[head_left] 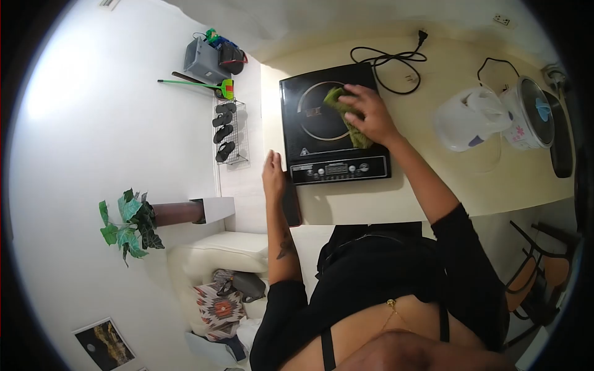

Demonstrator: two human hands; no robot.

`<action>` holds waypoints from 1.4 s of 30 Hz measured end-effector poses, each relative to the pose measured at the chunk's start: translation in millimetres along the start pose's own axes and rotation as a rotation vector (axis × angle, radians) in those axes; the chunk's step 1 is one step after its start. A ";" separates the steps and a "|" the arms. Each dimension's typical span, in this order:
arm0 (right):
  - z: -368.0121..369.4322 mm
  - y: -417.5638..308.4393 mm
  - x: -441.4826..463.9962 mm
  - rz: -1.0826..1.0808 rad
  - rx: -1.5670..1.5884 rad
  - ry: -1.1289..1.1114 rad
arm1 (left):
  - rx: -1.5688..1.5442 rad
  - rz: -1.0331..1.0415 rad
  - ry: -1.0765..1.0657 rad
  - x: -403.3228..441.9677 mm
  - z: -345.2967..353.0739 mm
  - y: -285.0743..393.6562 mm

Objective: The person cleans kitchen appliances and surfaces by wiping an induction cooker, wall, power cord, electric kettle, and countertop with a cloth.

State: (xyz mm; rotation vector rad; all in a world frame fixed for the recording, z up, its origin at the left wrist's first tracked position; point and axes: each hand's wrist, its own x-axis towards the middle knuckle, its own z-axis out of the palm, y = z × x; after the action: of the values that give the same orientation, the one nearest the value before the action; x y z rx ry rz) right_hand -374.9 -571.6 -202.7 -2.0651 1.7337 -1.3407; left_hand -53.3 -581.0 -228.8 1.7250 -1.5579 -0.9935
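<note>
A black induction cooktop (315, 133) lies on the cream table, its ring marking and its front panel of buttons facing up. On the right part of its glass, my right hand (370, 116) presses a crumpled green cloth (359, 137), fingers curled over it. At the cooktop's left side is my left hand (273, 176), fingers stretched out and holding nothing that I can see; whether it touches the cooktop edge I cannot tell. A dark flat object (291, 201), like a phone, lies beside my left wrist, partly hidden.
A black power cord (396, 59) with its plug loops behind the cooktop. On the right of the table (421, 179) stand a white pitcher-like appliance (461, 120) and a flowered white pot (523, 127) with a glass lid. A shoe rack (232, 133) and sofa (192, 256) are at left.
</note>
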 end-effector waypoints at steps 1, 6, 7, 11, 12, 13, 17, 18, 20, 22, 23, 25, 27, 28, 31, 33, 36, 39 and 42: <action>23.1 5.3 -3.6 -0.116 -0.184 -0.149 | -0.249 -0.176 -0.096 -15.8 -1.9 14.2; 66.9 -52.3 -15.1 -0.030 -0.218 -0.346 | -0.095 0.161 0.040 -40.8 17.9 2.5; 83.1 -68.7 -37.5 -0.167 -0.199 -0.273 | -0.136 0.194 0.059 -39.0 21.5 -1.5; 94.8 -84.4 -37.7 -0.334 -0.032 -0.492 | 0.051 0.388 0.095 -29.1 27.4 -7.8; 92.7 -68.2 -17.9 -0.258 -0.114 -0.429 | 0.185 0.467 0.147 -26.2 29.7 -10.3; 88.7 -46.6 7.1 -0.182 -0.192 -0.364 | 0.181 0.472 0.145 -23.8 30.8 -10.1; 89.2 56.6 86.6 0.084 -0.613 0.126 | 0.095 0.451 0.044 -10.5 44.2 -5.4; 92.2 44.0 95.1 0.057 -0.707 0.204 | 0.040 0.447 0.025 -7.4 51.6 -1.6; 124.4 9.8 75.9 0.144 -0.393 0.005 | -0.017 0.364 -0.039 -2.9 58.5 9.8; 139.5 -38.1 47.6 -0.181 -0.391 -0.062 | -0.018 0.352 -0.052 1.2 61.7 8.1; 142.0 -42.0 45.3 -0.174 -0.271 -0.136 | -0.007 0.335 -0.073 1.9 62.9 7.0; 126.7 -15.3 77.0 -0.213 -0.281 -0.152 | 0.013 0.348 -0.094 2.6 60.4 10.6; 94.0 32.8 124.7 0.392 -0.251 -0.167 | -0.002 0.324 -0.101 0.3 57.6 15.3; 73.8 71.9 131.5 0.216 -0.387 0.008 | 0.006 0.378 -0.060 1.6 60.4 13.2; 57.4 115.4 137.4 0.168 -0.575 0.181 | 0.000 0.359 -0.117 7.2 59.5 17.2; 77.3 96.1 134.0 0.277 -0.456 0.206 | -0.008 0.391 -0.107 14.4 65.4 16.3; 138.2 -3.8 85.0 -0.079 -0.378 0.014 | -0.023 0.430 -0.108 22.2 69.7 18.1; 120.3 9.6 84.4 -0.143 -0.301 -0.023 | -0.056 0.439 -0.110 18.1 70.7 15.4; 48.2 80.7 100.7 0.256 -0.290 0.050 | -0.060 0.422 -0.100 17.4 71.3 17.8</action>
State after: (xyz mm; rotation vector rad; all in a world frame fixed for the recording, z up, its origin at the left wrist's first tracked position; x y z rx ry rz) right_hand -406.2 -703.7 -226.2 -1.8660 2.2391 -1.1312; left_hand -122.4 -597.2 -254.6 1.2466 -1.8356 -0.9064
